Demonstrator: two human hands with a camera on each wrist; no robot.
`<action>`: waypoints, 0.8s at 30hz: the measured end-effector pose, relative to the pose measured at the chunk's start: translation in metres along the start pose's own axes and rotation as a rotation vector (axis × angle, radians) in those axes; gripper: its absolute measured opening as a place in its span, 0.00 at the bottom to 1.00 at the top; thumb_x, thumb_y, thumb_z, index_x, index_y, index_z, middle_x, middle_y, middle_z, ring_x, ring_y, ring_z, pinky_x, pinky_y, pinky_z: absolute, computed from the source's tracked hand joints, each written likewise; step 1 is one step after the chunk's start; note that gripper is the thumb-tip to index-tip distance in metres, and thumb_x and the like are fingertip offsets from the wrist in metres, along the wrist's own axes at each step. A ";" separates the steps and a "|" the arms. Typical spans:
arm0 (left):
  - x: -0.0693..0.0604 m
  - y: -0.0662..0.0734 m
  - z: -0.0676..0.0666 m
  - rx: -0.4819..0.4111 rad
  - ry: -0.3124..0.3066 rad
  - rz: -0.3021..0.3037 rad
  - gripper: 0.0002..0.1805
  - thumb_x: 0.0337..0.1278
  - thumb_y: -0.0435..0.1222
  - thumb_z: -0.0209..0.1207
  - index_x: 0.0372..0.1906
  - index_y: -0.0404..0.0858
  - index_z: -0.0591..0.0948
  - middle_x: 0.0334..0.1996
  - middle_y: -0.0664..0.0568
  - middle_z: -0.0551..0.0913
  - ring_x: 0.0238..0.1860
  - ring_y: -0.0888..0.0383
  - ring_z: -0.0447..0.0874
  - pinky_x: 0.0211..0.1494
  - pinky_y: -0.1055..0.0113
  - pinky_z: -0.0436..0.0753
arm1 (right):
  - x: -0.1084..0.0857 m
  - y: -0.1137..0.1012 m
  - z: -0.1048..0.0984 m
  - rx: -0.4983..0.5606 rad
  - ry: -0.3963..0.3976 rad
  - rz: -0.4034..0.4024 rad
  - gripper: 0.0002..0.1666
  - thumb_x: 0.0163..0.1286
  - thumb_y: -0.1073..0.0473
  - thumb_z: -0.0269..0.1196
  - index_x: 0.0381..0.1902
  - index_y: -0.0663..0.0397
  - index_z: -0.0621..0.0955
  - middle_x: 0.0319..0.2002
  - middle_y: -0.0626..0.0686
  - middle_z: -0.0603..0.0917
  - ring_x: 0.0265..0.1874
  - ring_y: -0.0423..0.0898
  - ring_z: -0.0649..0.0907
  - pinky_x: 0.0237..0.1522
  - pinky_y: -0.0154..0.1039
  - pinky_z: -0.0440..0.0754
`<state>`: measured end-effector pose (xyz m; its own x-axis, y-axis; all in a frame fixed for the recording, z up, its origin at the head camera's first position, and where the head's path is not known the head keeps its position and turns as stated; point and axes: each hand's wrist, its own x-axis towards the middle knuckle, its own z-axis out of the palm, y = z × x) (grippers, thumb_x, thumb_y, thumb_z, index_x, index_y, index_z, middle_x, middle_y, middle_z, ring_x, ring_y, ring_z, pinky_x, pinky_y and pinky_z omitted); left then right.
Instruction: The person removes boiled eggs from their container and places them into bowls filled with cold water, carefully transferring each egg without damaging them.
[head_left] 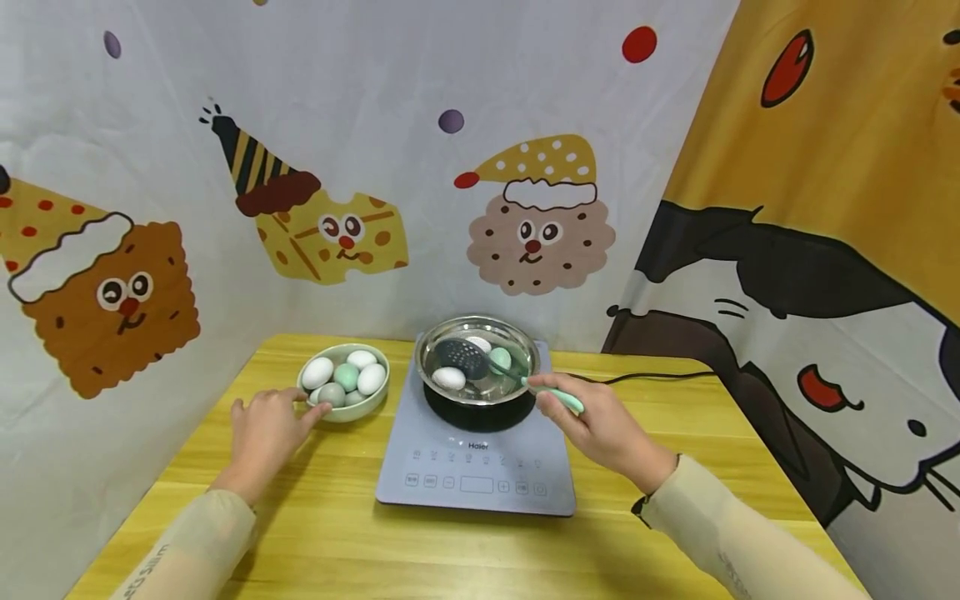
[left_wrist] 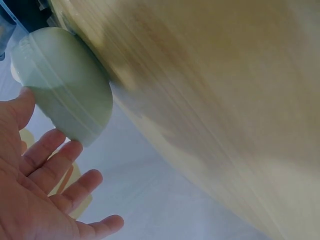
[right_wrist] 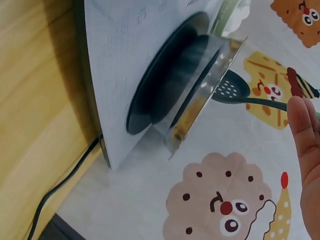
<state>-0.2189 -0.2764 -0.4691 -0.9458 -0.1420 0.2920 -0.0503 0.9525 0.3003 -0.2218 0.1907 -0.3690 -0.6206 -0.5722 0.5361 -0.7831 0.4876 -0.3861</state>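
My right hand point(head_left: 600, 421) grips a slotted skimmer point(head_left: 546, 393) by its mint-green handle. The skimmer's dark perforated head point(head_left: 459, 357) is over the steel pan point(head_left: 480, 403), and part of it shows above the rim in the right wrist view. Inside the pan are a white egg point(head_left: 449, 378), another white egg partly hidden behind the skimmer, and a pale green egg point(head_left: 500, 359). My left hand point(head_left: 268, 429) touches the side of a light green bowl point(head_left: 363, 410) with thumb and fingertips, its fingers spread. White, green and greyish eggs fill that bowl.
Under the pan is a flat induction cooker point(head_left: 476, 467) with touch buttons. Its black cord point(head_left: 637, 377) runs right across the wooden table point(head_left: 322, 533). A cartoon-printed cloth point(head_left: 420, 308) hangs behind the table, and another cloth hangs at the right.
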 end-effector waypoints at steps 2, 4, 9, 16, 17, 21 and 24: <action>-0.001 0.000 0.000 -0.002 -0.002 -0.001 0.30 0.69 0.58 0.67 0.53 0.33 0.88 0.49 0.27 0.89 0.55 0.24 0.84 0.67 0.16 0.61 | -0.004 -0.003 0.001 0.036 0.010 0.008 0.17 0.80 0.64 0.63 0.63 0.57 0.85 0.31 0.46 0.87 0.24 0.30 0.76 0.31 0.31 0.81; -0.001 0.000 0.000 -0.004 -0.001 -0.002 0.30 0.69 0.58 0.67 0.53 0.33 0.88 0.49 0.27 0.89 0.55 0.24 0.84 0.67 0.15 0.61 | -0.008 -0.006 0.001 0.064 0.027 -0.017 0.17 0.79 0.67 0.63 0.62 0.58 0.85 0.37 0.48 0.91 0.29 0.33 0.84 0.33 0.31 0.84; -0.002 -0.001 0.000 -0.002 0.025 -0.006 0.30 0.68 0.58 0.67 0.52 0.33 0.89 0.49 0.28 0.90 0.55 0.24 0.84 0.67 0.15 0.61 | -0.015 -0.006 0.002 0.156 0.047 0.000 0.17 0.80 0.70 0.60 0.61 0.58 0.85 0.39 0.49 0.94 0.36 0.43 0.93 0.42 0.34 0.90; -0.002 -0.001 0.001 0.008 0.015 -0.018 0.31 0.69 0.59 0.66 0.55 0.34 0.89 0.49 0.30 0.90 0.55 0.26 0.85 0.65 0.15 0.60 | -0.020 0.003 -0.002 0.397 0.075 0.196 0.16 0.85 0.67 0.53 0.61 0.60 0.84 0.42 0.53 0.92 0.37 0.48 0.92 0.47 0.40 0.92; -0.002 -0.001 0.001 0.009 0.010 -0.021 0.31 0.69 0.60 0.65 0.55 0.35 0.89 0.50 0.30 0.90 0.55 0.27 0.85 0.64 0.15 0.60 | -0.021 0.004 -0.003 0.419 0.079 0.206 0.16 0.86 0.67 0.53 0.61 0.61 0.84 0.42 0.54 0.92 0.37 0.49 0.92 0.47 0.41 0.92; -0.001 -0.001 0.003 0.005 0.006 -0.029 0.32 0.70 0.60 0.64 0.56 0.35 0.88 0.51 0.30 0.90 0.55 0.27 0.85 0.62 0.14 0.60 | -0.023 0.005 -0.006 0.479 0.084 0.241 0.16 0.87 0.64 0.52 0.62 0.61 0.83 0.44 0.51 0.92 0.39 0.52 0.92 0.47 0.42 0.92; 0.000 -0.001 0.004 -0.002 0.011 -0.030 0.32 0.70 0.60 0.64 0.56 0.35 0.88 0.51 0.30 0.90 0.55 0.27 0.85 0.61 0.14 0.60 | -0.024 0.006 -0.006 0.537 0.096 0.273 0.18 0.88 0.62 0.51 0.64 0.65 0.81 0.45 0.48 0.93 0.39 0.51 0.92 0.46 0.44 0.93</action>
<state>-0.2199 -0.2760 -0.4733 -0.9402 -0.1739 0.2930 -0.0783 0.9471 0.3111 -0.2115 0.2117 -0.3800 -0.8153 -0.3987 0.4199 -0.5223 0.1933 -0.8306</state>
